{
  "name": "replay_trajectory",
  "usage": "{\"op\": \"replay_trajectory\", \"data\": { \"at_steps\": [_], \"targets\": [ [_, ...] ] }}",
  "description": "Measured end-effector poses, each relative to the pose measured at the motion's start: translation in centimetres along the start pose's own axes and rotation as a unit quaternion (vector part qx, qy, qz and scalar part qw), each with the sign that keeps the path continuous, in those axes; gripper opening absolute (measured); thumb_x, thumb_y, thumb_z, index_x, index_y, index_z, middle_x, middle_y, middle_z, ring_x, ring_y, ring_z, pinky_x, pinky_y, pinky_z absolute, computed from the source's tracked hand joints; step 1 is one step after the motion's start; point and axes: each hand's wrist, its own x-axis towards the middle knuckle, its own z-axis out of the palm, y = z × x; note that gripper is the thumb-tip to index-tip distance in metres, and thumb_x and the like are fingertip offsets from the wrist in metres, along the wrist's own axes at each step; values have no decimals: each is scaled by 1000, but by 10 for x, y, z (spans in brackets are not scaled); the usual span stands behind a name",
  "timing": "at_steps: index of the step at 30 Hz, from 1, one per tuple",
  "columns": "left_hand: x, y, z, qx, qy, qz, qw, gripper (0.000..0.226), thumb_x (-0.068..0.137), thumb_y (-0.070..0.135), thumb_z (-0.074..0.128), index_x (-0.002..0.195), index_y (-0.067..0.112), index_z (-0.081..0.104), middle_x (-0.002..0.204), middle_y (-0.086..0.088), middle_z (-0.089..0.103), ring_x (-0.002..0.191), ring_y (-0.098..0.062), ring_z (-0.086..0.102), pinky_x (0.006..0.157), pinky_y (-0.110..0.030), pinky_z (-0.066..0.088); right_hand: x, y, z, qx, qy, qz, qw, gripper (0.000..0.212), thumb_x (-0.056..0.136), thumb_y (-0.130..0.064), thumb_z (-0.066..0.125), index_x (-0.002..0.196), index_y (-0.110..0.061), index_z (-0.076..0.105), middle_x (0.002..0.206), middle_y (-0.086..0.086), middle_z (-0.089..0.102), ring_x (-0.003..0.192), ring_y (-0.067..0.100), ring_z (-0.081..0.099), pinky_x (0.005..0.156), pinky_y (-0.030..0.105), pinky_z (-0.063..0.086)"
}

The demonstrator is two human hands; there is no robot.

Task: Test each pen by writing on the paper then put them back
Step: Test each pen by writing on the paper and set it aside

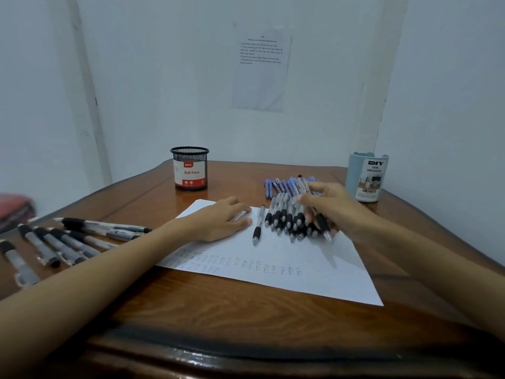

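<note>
The right hand [332, 212] is hovering over the heap of black-grip pens [284, 217] on the far part of the paper [300, 272]. Its fingers are curling round one pen [323, 225], whose tip is pointing down toward the sheet. The left hand [221, 218] is lying palm down on the paper's far left corner, fingers straight and close together, pinching nothing. A single pen [258, 225] is lying just beside its fingertips, apart from the heap. Blue pens [278, 186] are lying behind the heap, and loose pens [68, 242] are lying on the surface [246, 324] off to the left. Handwritten rows are running along the paper's near edge, too small to read. The black mesh cup [190, 168] is showing "DIY" and "Ball Pens"; the pale blue holder [367, 176] is showing "DIY DESK ORGANIZER".
</note>
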Motion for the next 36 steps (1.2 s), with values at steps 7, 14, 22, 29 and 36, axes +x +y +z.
{"op": "replay_trajectory", "data": {
  "at_steps": [7, 14, 22, 29, 36],
  "targets": [
    [0, -7, -1, -9, 9, -17, 1000, 50, 98, 44, 32, 141, 20, 34, 141, -2, 36, 123, -17, 40, 103, -28, 32, 71, -13, 9, -412, 67, -49, 907, 23, 89, -15, 51, 111, -8, 55, 90, 12, 60, 63, 21, 51, 54, 28, 41],
    [2, -12, -6, -12, 3, -26, 1000, 49, 99, 41, 30, 141, 16, 35, 141, -6, 37, 126, -20, 38, 104, -30, 30, 89, 1, 24, -561, 53, -38, 826, 21, 85, -23, 52, 68, -12, 48, 61, 0, 42, 60, 19, 46, 48, 23, 28],
    [-10, -19, -34, 21, 62, -57, 996, 43, 98, 38, 37, 130, 10, 46, 138, -7, 38, 118, -21, 42, 97, -33, 36, 73, -11, 32, -541, 125, -127, 822, 29, 93, -36, 44, 101, -21, 68, 99, 2, 69, 91, 23, 62, 66, 27, 41],
    [-65, -62, -56, 25, 115, -105, 988, 34, 97, 29, 41, 124, 13, 56, 129, -4, 48, 116, -19, 47, 99, -29, 35, 48, -53, 108, -428, 18, -237, 872, 24, 92, -35, 49, 105, -27, 68, 105, -7, 67, 87, 10, 54, 69, 24, 39],
    [-141, -119, -63, 2, 143, -189, 971, 34, 97, 28, 42, 126, 14, 54, 125, -11, 51, 114, -23, 50, 96, -28, 33, 57, -67, 187, -265, -227, -211, 913, 30, 87, -30, 64, 111, -12, 66, 106, 6, 70, 83, 9, 60, 73, 23, 49]
  ]
}}
